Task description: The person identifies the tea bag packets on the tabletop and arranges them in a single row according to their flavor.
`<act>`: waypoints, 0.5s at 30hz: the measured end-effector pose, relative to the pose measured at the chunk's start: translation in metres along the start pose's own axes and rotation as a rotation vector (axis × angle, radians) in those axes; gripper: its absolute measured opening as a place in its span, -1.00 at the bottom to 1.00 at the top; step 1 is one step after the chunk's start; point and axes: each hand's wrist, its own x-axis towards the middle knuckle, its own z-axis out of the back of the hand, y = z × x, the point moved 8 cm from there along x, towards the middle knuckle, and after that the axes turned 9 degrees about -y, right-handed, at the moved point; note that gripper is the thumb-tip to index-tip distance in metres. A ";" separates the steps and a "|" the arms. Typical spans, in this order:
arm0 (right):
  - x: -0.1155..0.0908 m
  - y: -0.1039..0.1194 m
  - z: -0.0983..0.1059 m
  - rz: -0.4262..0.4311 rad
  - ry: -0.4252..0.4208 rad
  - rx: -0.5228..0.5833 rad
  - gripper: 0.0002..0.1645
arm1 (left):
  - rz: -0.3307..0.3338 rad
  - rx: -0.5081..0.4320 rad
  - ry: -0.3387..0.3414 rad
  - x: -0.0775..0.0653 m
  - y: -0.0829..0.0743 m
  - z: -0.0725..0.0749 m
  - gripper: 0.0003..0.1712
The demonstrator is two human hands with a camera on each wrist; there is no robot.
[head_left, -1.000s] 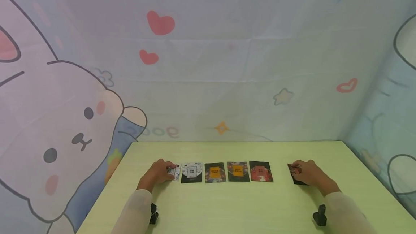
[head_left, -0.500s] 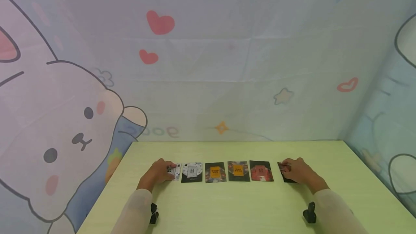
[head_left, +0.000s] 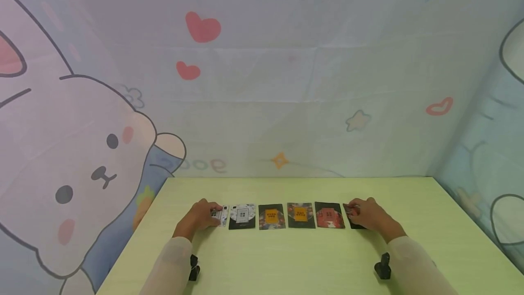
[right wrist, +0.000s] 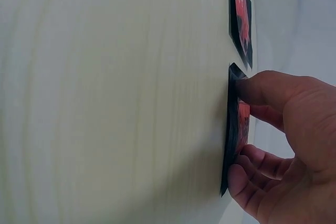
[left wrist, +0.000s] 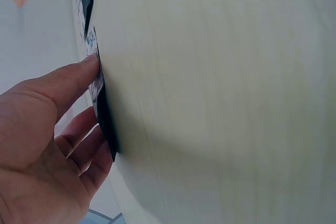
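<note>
A row of flat printed sachets lies across the table. My left hand (head_left: 200, 215) is at the row's left end, holding a white-and-black sachet (left wrist: 106, 121) with the thumb on one edge and fingers along the other. At the right end, my right hand (head_left: 370, 215) grips a dark sachet with a red print (right wrist: 243, 121), thumb at one end and curled fingers at the other; the hand covers much of it in the head view. Between the hands lie a white-and-black sachet (head_left: 242, 216), two with yellow labels, one dark-topped (head_left: 272, 217), and a red-and-black sachet (head_left: 329, 215).
The pale green table (head_left: 282, 258) ends at a printed cloth backdrop (head_left: 262, 104), which also rises along both sides. Small black devices, a left one (head_left: 194, 268) and a right one (head_left: 383, 266), sit at the wrists beside the sleeves.
My right hand has moved left with its sachet, bringing it close beside the red-and-black one. The left hand and the other sachets have stayed in place.
</note>
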 end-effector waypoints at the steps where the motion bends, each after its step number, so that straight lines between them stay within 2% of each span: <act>1: 0.000 0.001 0.000 -0.007 0.005 0.002 -0.49 | -0.002 0.000 -0.001 -0.001 -0.001 0.001 -0.45; 15: 0.000 0.002 0.001 -0.028 0.008 0.002 -0.47 | -0.014 0.020 0.013 0.003 -0.006 -0.001 -0.48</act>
